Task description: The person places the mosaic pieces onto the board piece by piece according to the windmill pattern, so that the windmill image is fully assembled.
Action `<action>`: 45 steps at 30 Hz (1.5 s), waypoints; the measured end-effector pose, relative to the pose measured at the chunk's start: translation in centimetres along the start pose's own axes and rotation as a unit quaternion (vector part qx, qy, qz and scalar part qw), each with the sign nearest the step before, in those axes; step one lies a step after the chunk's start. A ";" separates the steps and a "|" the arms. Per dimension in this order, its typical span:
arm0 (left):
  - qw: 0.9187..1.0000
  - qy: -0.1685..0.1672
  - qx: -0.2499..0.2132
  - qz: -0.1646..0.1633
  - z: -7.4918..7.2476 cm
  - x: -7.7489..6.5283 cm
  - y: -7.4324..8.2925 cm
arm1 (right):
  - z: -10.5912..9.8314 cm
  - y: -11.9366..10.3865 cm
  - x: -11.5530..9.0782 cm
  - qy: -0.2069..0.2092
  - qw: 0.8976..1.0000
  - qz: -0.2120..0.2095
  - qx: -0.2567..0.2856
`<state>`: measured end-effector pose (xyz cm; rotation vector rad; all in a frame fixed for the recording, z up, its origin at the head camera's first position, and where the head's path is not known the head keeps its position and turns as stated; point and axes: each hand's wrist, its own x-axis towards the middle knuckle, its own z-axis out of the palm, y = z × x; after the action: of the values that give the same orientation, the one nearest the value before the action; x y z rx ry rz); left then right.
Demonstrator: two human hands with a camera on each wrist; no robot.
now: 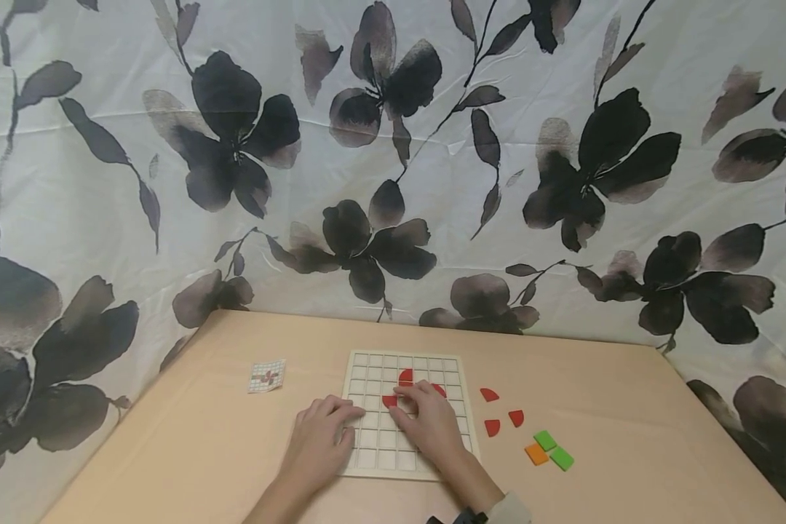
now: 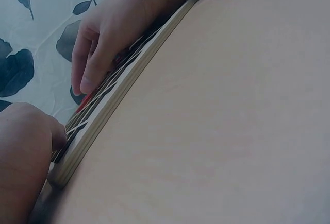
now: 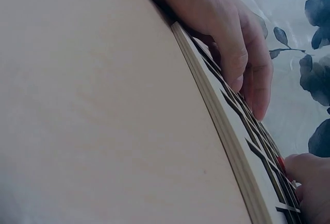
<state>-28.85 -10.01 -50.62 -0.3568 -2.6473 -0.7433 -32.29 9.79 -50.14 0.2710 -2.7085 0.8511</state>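
A white grid board [image 1: 373, 458] in a pale wooden frame lies on the table. My left hand [image 1: 321, 437] rests at its left edge, fingertips on the squares, fingers relaxed. Over the middle of the board, my right hand [image 1: 429, 422] has thumb and index finger at opposite sides of a red quarter-circle tile [image 1: 389, 401], pinching it close on the grid. Another red tile [image 1: 406, 377] sits just above the right fingers. A third red tile [image 1: 439, 390] is partly covered by the right hand. In the left wrist view, red shows at the right fingertips [image 2: 86, 86].
Right of the board lie three loose red quarter-circle tiles [image 1: 489, 394], two green square tiles [image 1: 562, 458] and an orange square tile [image 1: 536, 455]. A small pattern card [image 1: 266, 376] with a grid and red figure lies to the left. A floral cloth [image 1: 471, 182] hangs behind the table.
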 end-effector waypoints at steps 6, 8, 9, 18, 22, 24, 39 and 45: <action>1.000 -0.001 0.007 -0.003 -0.1 -0.2 -0.2 | 0.0 0.0 0.1 0.022 0.998 -0.004 0.064; 1.000 0.002 0.008 -0.001 -0.1 -0.2 -0.3 | -0.1 0.0 0.1 0.030 0.997 -0.002 0.076; 1.000 0.004 0.007 0.000 -0.1 -0.3 -0.3 | -0.3 0.0 0.1 0.034 0.996 0.000 0.078; 1.000 0.001 -0.008 -0.007 -0.2 -0.8 -0.7 | -4.2 3.2 1.3 0.060 0.996 0.042 0.042; 1.000 0.006 -0.014 -0.004 0.1 -0.6 -0.6 | -6.8 5.4 1.9 0.039 0.997 0.056 0.021; 1.000 0.007 -0.018 -0.002 0.3 -0.4 -0.4 | -7.8 6.5 2.2 0.024 0.998 0.058 0.005; 1.000 0.012 -0.013 -0.005 0.0 -0.6 -0.6 | -10.6 10.5 1.8 -0.115 0.987 0.101 -0.039; 1.000 0.013 -0.015 0.004 0.0 -0.1 -0.4 | -10.5 10.5 2.0 -0.119 0.989 0.083 -0.026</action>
<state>-28.90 -10.31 -50.87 -0.3647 -2.6116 -0.7801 -34.65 24.21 -46.77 0.1463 -3.0066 0.8374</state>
